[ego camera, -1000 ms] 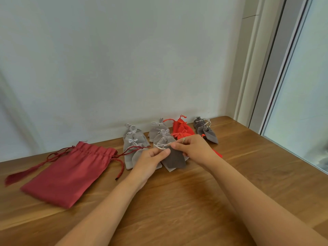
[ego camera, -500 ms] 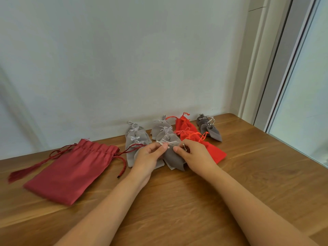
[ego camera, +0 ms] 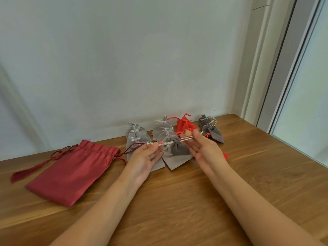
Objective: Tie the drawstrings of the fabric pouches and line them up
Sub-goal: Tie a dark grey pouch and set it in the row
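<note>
Just below the middle of the frame, the dark grey pouch [ego camera: 179, 149] sat between the two hands, its neck gathered tight. Its pale drawstrings [ego camera: 165, 143] ran taut out of either side. The left hand [ego camera: 144, 156] pinched one end between thumb and forefinger, the other fingers loosely extended; the right hand [ego camera: 204, 148] pinched the other end the same way, slightly higher in the frame. Whether the pouch rested on the light grey pouch [ego camera: 173, 162] under it or hung clear, I could not tell.

Behind the hands, along the wall [ego camera: 124, 68], lay more light grey pouches [ego camera: 137, 136], bright red pouches [ego camera: 184, 124] and dark grey pouches [ego camera: 212, 131], crowding close to the stretched strings. At lower left a large dark red pouch [ego camera: 71, 172] lay flat on the wooden table [ego camera: 177, 206], its tasselled cord reaching toward the left hand.
</note>
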A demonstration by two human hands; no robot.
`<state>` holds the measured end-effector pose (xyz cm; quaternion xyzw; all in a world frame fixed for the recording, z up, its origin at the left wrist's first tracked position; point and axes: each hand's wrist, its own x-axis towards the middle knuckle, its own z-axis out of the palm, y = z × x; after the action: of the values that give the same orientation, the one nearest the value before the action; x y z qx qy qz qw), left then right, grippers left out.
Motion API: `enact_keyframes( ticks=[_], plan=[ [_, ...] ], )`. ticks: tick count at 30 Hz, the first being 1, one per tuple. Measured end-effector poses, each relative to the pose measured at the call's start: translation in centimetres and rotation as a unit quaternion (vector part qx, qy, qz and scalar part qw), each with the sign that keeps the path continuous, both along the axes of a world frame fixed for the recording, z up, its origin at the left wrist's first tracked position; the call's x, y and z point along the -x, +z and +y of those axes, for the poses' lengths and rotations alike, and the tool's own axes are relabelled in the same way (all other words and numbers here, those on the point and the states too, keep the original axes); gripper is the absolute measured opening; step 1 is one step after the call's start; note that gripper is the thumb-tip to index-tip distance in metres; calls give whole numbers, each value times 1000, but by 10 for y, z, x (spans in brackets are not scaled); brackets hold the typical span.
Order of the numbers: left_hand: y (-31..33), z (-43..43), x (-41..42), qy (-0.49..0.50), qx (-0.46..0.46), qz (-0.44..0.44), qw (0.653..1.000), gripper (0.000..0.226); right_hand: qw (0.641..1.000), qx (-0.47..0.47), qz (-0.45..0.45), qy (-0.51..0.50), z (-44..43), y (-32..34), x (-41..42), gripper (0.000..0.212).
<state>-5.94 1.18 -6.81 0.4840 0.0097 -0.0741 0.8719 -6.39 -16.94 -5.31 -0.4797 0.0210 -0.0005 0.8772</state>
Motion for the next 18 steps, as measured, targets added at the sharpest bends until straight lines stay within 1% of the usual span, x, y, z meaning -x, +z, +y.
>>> enact_keyframes(
  ticks=[2, 4, 5, 7, 9, 11, 13, 14, 16, 18],
  plan=[
    [1, -1, 2, -2, 14, -5, 1000, 6, 999, -26, -9, 25, 1, 1, 0, 26],
    [1, 0, 4, -12, 32, -10, 999, 11, 998, -37, -20, 53, 4, 0, 1, 28],
    [1, 0, 4, -21, 37, -11, 999, 14, 997, -16, -29, 65, 5, -2, 2, 30],
    [-1, 0, 5, -35, 27, -10, 999, 15, 993, 61, -56, 89, 6, -3, 3, 31],
    [-2, -1, 5, -35, -15, -10, 999, 16, 984, 123, -79, 102, 7, -8, 3, 26],
    [-4, -2, 3, -37, -72, -22, 996, 19, 974, 171, -106, 104, 10, -12, 3, 27],
    [-5, -4, 3, -42, -130, -41, 990, 20, 958, 229, -149, 85, 12, -13, 3, 30],
    [-5, -4, 4, -44, -145, -48, 987, 20, 949, 256, -171, 70, 13, -11, 2, 31],
    [-4, -6, 6, -62, -170, -67, 981, 24, 934, 287, -205, 55, 14, -9, 0, 28],
    [-3, -6, 8, -84, -200, -95, 972, 25, 923, 305, -226, 69, 16, -9, -2, 23]
  ],
)
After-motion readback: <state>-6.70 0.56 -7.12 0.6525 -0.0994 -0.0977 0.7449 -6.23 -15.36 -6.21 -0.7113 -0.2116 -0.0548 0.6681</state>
